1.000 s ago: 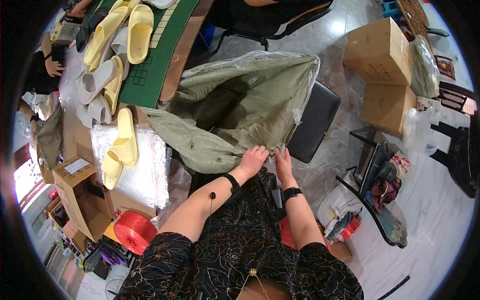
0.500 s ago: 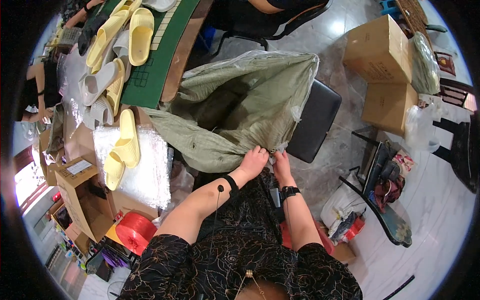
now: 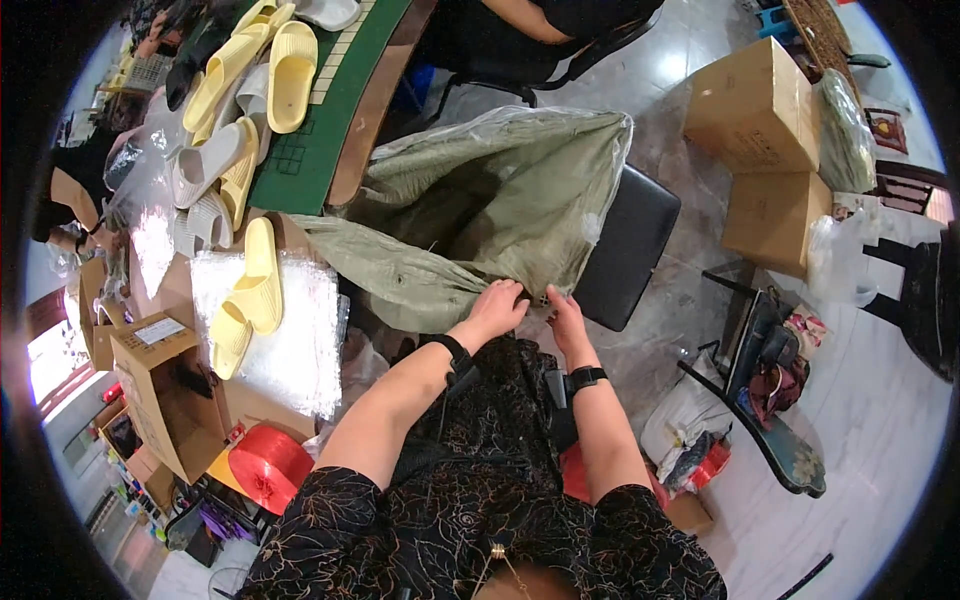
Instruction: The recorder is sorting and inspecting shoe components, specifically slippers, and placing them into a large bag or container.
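Note:
A large olive-green woven sack (image 3: 410,290) gapes in front of me, its mouth wide and its inside in shadow. My left hand (image 3: 496,309) is closed on the sack's near rim, fingers bent over the edge. Just to its right, my right hand (image 3: 567,320) has thumb and forefinger apart, with the fingertip at the same rim and nothing visible between them. A small gap separates the two hands. Whatever lies deep in the sack cannot be made out.
A table with a green mat (image 3: 300,165) and several yellow and grey slippers (image 3: 292,80) stands left. A black-seated stool (image 3: 630,250) is right of the sack. Cartons (image 3: 750,110) stand far right. A red twine roll (image 3: 270,468) sits lower left.
My hands have drawn slightly apart at the sack's rim, and my right finger and thumb have parted. The near rim between them has shifted, and the sack's near side lies lower.

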A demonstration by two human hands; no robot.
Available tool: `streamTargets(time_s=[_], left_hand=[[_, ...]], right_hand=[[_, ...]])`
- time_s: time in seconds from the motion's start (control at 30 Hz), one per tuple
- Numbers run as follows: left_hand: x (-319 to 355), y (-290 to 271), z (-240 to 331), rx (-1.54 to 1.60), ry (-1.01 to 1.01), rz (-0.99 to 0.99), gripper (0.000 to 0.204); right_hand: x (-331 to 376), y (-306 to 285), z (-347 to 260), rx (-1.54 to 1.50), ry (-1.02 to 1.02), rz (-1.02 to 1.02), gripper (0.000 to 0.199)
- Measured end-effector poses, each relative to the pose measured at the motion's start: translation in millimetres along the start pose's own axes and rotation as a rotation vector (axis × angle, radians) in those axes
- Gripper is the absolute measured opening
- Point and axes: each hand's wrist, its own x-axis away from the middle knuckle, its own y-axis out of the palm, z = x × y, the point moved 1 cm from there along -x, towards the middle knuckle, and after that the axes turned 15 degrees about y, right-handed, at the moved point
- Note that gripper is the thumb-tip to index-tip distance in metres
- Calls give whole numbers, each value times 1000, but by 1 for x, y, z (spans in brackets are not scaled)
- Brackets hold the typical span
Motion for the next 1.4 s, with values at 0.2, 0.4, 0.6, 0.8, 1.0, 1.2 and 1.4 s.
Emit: streamTargets(time_s=[0.2,0.4,0.6,0.8,1.0,1.2,1.4], left_hand=[[-5,18,-6,-65,66,120,26],[23,-17,-4,71,210,161,27],[70,-53,-24,-572,150,170,67],[69,-48,-19,-394,-70,-388,61],[59,-54,2,-388,5,-472,70],[85,-78,2,-529,45,-237,73],[107,-136,-11,-612,-137,-51,70]], right_hand=[[-10,23,-11,-39,9,270,76],[9,0,-11,-71,61,-224,59],[26,32,-23,-171,287,-227,48],[5,30,-24,32,283,2,36],[-14,-22,1,150,366,37,39],[26,-10,7,146,353,32,39],[47,18,-59,880,-865,1253,45]])
